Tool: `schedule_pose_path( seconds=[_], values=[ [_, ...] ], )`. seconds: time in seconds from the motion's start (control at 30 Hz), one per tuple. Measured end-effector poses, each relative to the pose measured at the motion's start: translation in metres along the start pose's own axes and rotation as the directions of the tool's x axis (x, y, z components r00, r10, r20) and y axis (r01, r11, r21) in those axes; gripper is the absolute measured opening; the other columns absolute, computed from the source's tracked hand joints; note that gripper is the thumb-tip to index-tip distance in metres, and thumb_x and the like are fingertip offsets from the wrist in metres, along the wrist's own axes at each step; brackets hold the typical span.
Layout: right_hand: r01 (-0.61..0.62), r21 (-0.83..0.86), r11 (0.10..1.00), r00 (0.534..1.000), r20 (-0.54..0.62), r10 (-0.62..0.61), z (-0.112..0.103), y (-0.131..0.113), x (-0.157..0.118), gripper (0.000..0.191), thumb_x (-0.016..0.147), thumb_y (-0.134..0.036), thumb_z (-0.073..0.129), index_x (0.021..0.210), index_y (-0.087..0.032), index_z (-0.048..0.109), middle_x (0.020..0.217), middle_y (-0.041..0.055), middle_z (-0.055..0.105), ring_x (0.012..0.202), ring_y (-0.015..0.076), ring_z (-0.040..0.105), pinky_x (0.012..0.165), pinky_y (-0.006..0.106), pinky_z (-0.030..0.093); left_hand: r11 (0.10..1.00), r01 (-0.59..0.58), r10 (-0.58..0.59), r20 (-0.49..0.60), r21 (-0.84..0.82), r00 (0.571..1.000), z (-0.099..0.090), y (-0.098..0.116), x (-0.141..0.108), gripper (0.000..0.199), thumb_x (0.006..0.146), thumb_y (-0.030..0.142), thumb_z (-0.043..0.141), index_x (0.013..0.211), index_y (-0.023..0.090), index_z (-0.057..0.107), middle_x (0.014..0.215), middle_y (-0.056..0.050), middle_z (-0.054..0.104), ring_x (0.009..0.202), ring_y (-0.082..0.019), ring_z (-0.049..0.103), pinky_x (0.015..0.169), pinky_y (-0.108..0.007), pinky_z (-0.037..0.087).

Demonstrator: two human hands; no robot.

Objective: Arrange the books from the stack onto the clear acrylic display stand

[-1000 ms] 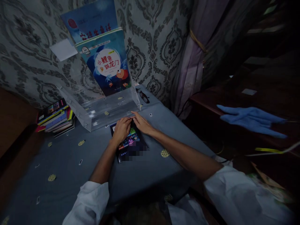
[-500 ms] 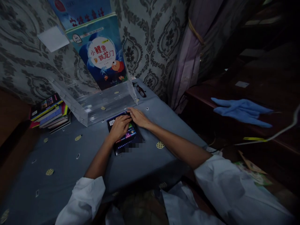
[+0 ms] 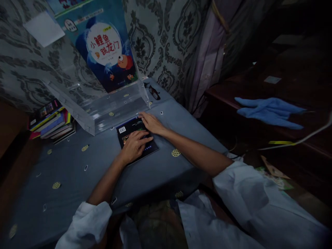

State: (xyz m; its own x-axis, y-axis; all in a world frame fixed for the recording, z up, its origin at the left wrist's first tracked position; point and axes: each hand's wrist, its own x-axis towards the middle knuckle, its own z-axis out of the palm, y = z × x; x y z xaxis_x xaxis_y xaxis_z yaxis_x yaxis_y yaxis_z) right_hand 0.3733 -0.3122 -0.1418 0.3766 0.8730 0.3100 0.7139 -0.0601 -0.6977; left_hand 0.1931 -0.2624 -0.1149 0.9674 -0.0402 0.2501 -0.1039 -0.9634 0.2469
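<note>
A dark paperback book (image 3: 129,127) with a barcode on its upper left corner lies flat on the cloth-covered table (image 3: 85,186). Across the middle of its cover rests my left hand (image 3: 135,146), palm down with the fingers spread. My right hand (image 3: 151,122) touches the upper right edge of the book, its fingers stretched out and flat. Both hands press on the book without gripping it. Part of the cover picture is hidden under the left hand.
Behind the book stands a clear acrylic rack (image 3: 86,123), with a blue picture book (image 3: 103,48) upright behind it. A stack of books (image 3: 53,121) sits to the left. Eyeglasses (image 3: 155,92) lie near the rack. On the dark surface at right are a blue glove (image 3: 269,109) and a white cable (image 3: 311,136).
The book's cover, partly raised and shifted before, now lies flat. My left hand has slid a little toward me and right, with its fingers spreading; the right hand stays at the upper edge.
</note>
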Motion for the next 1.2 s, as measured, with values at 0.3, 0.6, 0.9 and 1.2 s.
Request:
schedule_pose_path(
  seconds=[0.3,0.6,0.9,1.2],
  values=[
    [0.032,-0.029,0.999,0.999,-0.006,-0.032,0.001,0.002,0.0,0.04,0.099,-0.014,0.036,0.135,-0.019,0.051,0.124,0.0068,0.071,0.12,0.0233,0.059,0.105,0.042,0.046,0.996,-0.053,0.058,0.079,-0.069,0.995,0.0,0.02,-0.015,0.05,0.091,0.007,0.047,0.132,0.033,0.064,0.139,-0.005,0.06,0.135,-0.026,0.049,0.111,-0.053,0.041],
    [0.141,-0.153,0.978,0.99,0.051,-0.135,0.003,0.004,-0.005,0.039,0.095,-0.02,0.048,0.132,-0.018,0.059,0.129,0.0124,0.067,0.121,0.0302,0.056,0.105,0.05,0.043,0.997,-0.018,0.021,0.035,-0.08,0.999,0.001,0.016,-0.016,0.043,0.097,0.013,0.046,0.134,0.028,0.062,0.139,-0.007,0.061,0.133,-0.023,0.052,0.111,-0.048,0.043],
    [0.175,-0.238,0.955,0.983,0.096,-0.156,0.003,0.001,-0.005,0.038,0.096,-0.02,0.046,0.13,-0.014,0.063,0.137,0.015,0.062,0.124,0.0324,0.055,0.104,0.053,0.043,0.933,0.358,-0.337,-0.246,0.045,0.909,-0.003,-0.062,-0.037,0.034,0.1,0.023,0.046,0.128,0.016,0.063,0.135,-0.013,0.062,0.127,-0.025,0.057,0.113,-0.046,0.042],
    [0.196,-0.267,0.944,0.979,0.112,-0.171,0.01,0.008,-0.005,0.043,0.098,-0.023,0.043,0.138,-0.017,0.057,0.148,0.0135,0.054,0.138,0.0278,0.048,0.114,0.054,0.035,0.865,0.501,-0.479,-0.29,0.001,0.828,-0.01,-0.085,-0.056,0.036,0.1,0.03,0.047,0.13,0.017,0.061,0.138,-0.013,0.061,0.13,-0.026,0.056,0.113,-0.046,0.044]
  ],
)
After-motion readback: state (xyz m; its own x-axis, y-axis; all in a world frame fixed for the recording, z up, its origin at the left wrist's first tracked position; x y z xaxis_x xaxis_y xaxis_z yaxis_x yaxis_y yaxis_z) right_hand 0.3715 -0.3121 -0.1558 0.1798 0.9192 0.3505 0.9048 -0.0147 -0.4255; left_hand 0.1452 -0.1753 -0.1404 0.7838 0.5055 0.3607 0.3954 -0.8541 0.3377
